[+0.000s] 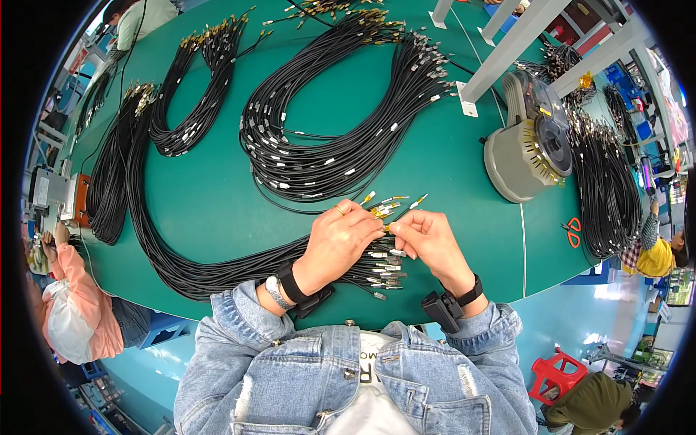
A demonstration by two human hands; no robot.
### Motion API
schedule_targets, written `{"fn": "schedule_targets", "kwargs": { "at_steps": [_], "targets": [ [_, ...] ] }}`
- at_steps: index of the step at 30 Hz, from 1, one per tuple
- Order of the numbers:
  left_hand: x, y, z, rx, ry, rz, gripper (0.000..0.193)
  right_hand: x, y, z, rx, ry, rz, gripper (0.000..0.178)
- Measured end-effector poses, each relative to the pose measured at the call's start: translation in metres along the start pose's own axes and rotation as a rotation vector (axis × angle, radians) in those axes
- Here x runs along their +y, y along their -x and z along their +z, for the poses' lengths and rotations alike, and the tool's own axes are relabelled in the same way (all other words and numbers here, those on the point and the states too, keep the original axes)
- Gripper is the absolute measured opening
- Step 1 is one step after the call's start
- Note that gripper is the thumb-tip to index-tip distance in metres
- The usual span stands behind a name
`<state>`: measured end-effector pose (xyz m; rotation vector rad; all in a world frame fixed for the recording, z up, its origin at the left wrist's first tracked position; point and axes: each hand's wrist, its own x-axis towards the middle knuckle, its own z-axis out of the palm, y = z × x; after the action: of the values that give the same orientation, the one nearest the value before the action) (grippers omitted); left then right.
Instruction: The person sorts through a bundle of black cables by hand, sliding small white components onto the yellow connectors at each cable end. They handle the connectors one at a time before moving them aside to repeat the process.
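Observation:
Close in front of my chest, both my hands meet over the ends of a long bundle of black cables (192, 274). My left hand (339, 239), with a ring on it, is closed around some cable ends. Facing it, my right hand (429, 243) pinches a yellow-tipped cable end (386, 228) between thumb and fingertips. Several cable tips with yellow and white sleeves (391, 205) stick out beyond the left fingers. Below the hands, grey metal connectors and white labels (386, 272) fan out on the green table. My fingers hide exactly which cables they grip.
Looped black cable bundles (319, 163) lie beyond my hands, with another (185, 123) at far left. To the right stand a grey round machine (523, 156), orange-handled scissors (573, 232) and more cables (605, 188). White metal posts (500, 61) rise behind. A co-worker (83, 304) sits at left.

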<state>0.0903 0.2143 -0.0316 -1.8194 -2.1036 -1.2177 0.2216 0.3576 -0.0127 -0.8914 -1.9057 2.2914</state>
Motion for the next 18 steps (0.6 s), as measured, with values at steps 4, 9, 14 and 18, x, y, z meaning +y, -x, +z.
{"fn": "schedule_targets", "kwargs": {
  "at_steps": [4,9,14,18],
  "targets": [
    [0.0032,-0.0012,-0.0013,-0.030,-0.042,-0.002,0.013,0.0028,-0.0013,-0.0012,-0.013,-0.109,0.058,0.013],
    [0.0024,0.0019,-0.0007,-0.057,-0.030,0.005,0.013,0.0008,0.0031,0.0033,0.028,-0.104,0.040,0.012],
    [0.0032,0.0022,0.0003,-0.043,-0.017,0.008,0.011,0.0004,0.0043,0.0044,0.032,-0.017,0.001,0.014],
    [0.0044,0.0031,0.0034,-0.051,-0.021,0.024,0.008,0.0001,0.0050,0.0033,0.020,0.065,0.004,0.015]
  ]
}}
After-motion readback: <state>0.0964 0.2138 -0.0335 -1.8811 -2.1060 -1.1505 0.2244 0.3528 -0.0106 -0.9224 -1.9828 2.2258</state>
